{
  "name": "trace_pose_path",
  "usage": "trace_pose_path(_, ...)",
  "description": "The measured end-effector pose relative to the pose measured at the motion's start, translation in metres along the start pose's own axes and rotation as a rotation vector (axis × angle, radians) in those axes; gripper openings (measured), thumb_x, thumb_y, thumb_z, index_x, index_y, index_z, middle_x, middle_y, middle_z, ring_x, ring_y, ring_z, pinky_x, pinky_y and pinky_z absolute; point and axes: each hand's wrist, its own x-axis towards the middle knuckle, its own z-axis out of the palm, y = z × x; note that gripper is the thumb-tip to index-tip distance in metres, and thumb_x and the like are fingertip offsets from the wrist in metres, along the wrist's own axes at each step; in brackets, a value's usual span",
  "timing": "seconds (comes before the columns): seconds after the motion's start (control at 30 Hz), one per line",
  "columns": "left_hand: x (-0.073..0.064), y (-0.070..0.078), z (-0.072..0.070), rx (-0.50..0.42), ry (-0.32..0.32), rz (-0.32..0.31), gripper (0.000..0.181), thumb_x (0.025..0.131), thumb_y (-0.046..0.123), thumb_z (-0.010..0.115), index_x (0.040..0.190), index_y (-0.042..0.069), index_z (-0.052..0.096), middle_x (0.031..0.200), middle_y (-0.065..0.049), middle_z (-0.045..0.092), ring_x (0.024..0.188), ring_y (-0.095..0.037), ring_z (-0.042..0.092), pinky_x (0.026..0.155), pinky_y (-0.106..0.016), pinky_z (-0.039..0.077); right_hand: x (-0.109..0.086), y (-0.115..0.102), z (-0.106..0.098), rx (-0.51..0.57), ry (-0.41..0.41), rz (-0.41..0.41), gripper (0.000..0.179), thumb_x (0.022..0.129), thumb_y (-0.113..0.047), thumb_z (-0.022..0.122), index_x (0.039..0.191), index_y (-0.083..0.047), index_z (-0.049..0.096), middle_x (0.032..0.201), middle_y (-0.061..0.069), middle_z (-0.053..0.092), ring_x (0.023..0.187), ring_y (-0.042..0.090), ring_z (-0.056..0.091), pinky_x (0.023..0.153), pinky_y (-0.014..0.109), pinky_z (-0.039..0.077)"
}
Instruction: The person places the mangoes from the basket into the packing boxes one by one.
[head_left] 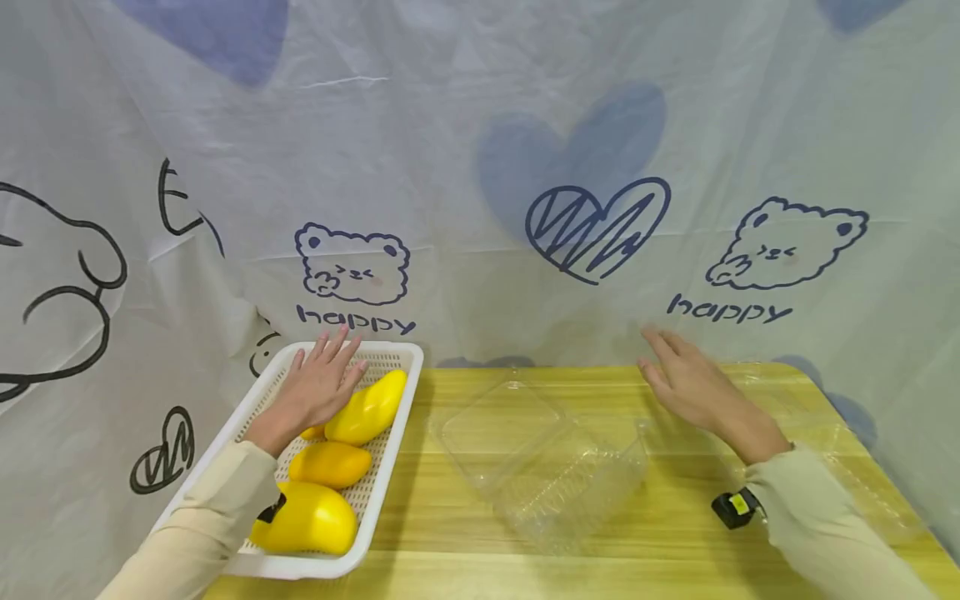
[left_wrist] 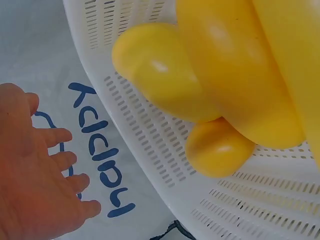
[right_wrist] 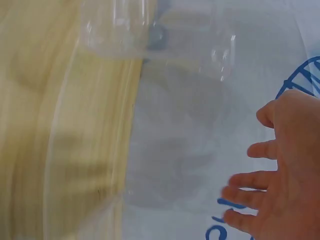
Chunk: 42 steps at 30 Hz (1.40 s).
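Note:
My left hand [head_left: 318, 383] hovers over the far part of a white slotted plastic basket [head_left: 300, 568], its fingers spread and holding nothing. Several yellow mangoes lie in that basket, among them a large one [head_left: 315, 518] at the near end and a smaller orange-yellow one [head_left: 330, 464] mid-basket. A small round orange-yellow one [left_wrist: 220, 150] shows in the left wrist view. Off to the right, my right hand [head_left: 693, 387] is held above the table's far side, fingers extended, nothing in it. Between the hands lies a clear plastic clamshell box [head_left: 577, 492], lid folded back.
More clear plastic packaging [head_left: 862, 467] lies along the right side of the wood-grain table [head_left: 450, 554], partly behind the right forearm. A white printed curtain [head_left: 465, 208] hangs right behind the table and along the left side.

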Motion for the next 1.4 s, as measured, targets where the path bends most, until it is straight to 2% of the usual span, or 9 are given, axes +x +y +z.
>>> trace_pose_path(0.1, -0.004, 0.0, 0.0, -0.026, -0.002, 0.003, 0.065, 0.111, 0.045, 0.028, 0.16, 0.001, 0.028, 0.168, -0.025, 0.012, 0.152, -0.05, 0.009, 0.118, -0.07, 0.004, 0.001, -0.005, 0.003, 0.104, -0.024, -0.006, 0.059, 0.111, -0.029, 0.038, 0.157, 0.006, 0.028, 0.154, 0.037, 0.033, 0.139, 0.057, 0.033, 0.114, 0.068, 0.027)
trace_pose_path(0.23, -0.01, -0.001, -0.002, -0.041, -0.008, -0.001, 0.062, 0.112, 0.041, 0.032, 0.157, 0.0, 0.035, 0.165, -0.03, 0.016, 0.149, -0.053, 0.016, 0.116, -0.073, 0.01, 0.004, -0.01, 0.008, 0.18, -0.054, -0.033, 0.056, 0.11, -0.023, 0.04, 0.153, 0.011, 0.031, 0.152, 0.037, 0.038, 0.136, 0.055, 0.04, 0.113, 0.065, 0.032)
trace_pose_path(0.3, -0.013, -0.002, -0.002, -0.045, -0.007, 0.002, 0.06, 0.112, 0.04, 0.034, 0.156, -0.001, 0.038, 0.163, -0.032, 0.02, 0.147, -0.054, 0.021, 0.115, -0.073, 0.014, 0.005, -0.014, 0.011, 0.209, -0.069, -0.038, 0.055, 0.11, -0.022, 0.041, 0.151, 0.013, 0.032, 0.148, 0.038, 0.042, 0.131, 0.054, 0.047, 0.109, 0.065, 0.038)
trace_pose_path(0.43, -0.019, -0.004, -0.003, -0.057, 0.002, 0.019, 0.057, 0.112, 0.037, 0.036, 0.152, -0.002, 0.043, 0.157, -0.036, 0.029, 0.142, -0.056, 0.029, 0.114, -0.071, 0.022, 0.008, -0.02, 0.016, 0.246, -0.111, -0.03, 0.051, 0.109, -0.022, 0.044, 0.145, 0.014, 0.04, 0.131, 0.035, 0.058, 0.113, 0.046, 0.062, 0.095, 0.058, 0.052)
trace_pose_path(0.6, -0.028, -0.008, -0.007, -0.093, -0.002, 0.051, 0.053, 0.111, 0.033, 0.042, 0.147, -0.005, 0.049, 0.151, -0.038, 0.038, 0.136, -0.059, 0.037, 0.111, -0.072, 0.027, 0.011, -0.025, 0.022, 0.273, -0.179, -0.021, 0.045, 0.106, -0.019, 0.048, 0.136, 0.015, 0.048, 0.114, 0.026, 0.067, 0.099, 0.035, 0.066, 0.084, 0.05, 0.056)
trace_pose_path(0.73, -0.033, -0.01, -0.008, -0.124, -0.032, 0.083, 0.048, 0.109, 0.029, 0.048, 0.142, -0.006, 0.053, 0.145, -0.037, 0.045, 0.131, -0.057, 0.043, 0.108, -0.071, 0.033, 0.009, -0.027, 0.026, 0.279, -0.232, -0.024, 0.041, 0.104, -0.017, 0.051, 0.132, 0.013, 0.052, 0.113, 0.025, 0.067, 0.099, 0.034, 0.066, 0.083, 0.049, 0.056)
trace_pose_path(0.9, -0.034, -0.01, -0.007, -0.169, -0.097, 0.082, 0.048, 0.108, 0.026, 0.053, 0.143, -0.006, 0.051, 0.144, -0.034, 0.048, 0.131, -0.052, 0.047, 0.107, -0.067, 0.038, 0.004, -0.027, 0.028, 0.278, -0.301, -0.001, 0.037, 0.103, -0.016, 0.055, 0.129, 0.01, 0.056, 0.114, 0.023, 0.067, 0.099, 0.034, 0.066, 0.081, 0.047, 0.057)
trace_pose_path(1.13, -0.029, -0.013, -0.003, -0.198, -0.15, 0.073, 0.052, 0.104, 0.024, 0.06, 0.145, -0.005, 0.049, 0.144, -0.033, 0.049, 0.131, -0.051, 0.047, 0.107, -0.066, 0.039, -0.002, -0.025, 0.034, 0.286, -0.32, -0.01, 0.039, 0.098, -0.005, 0.052, 0.133, 0.011, 0.055, 0.117, 0.028, 0.066, 0.102, 0.037, 0.065, 0.082, 0.048, 0.056)
trace_pose_path(1.4, -0.018, -0.012, 0.001, -0.244, -0.181, 0.091, 0.052, 0.104, 0.023, 0.06, 0.144, -0.008, 0.05, 0.143, -0.03, 0.053, 0.132, -0.051, 0.047, 0.109, -0.065, 0.037, -0.008, -0.026, 0.042, 0.349, -0.335, -0.043, 0.039, 0.098, -0.002, 0.048, 0.133, 0.015, 0.055, 0.126, 0.033, 0.061, 0.112, 0.045, 0.062, 0.092, 0.056, 0.053)
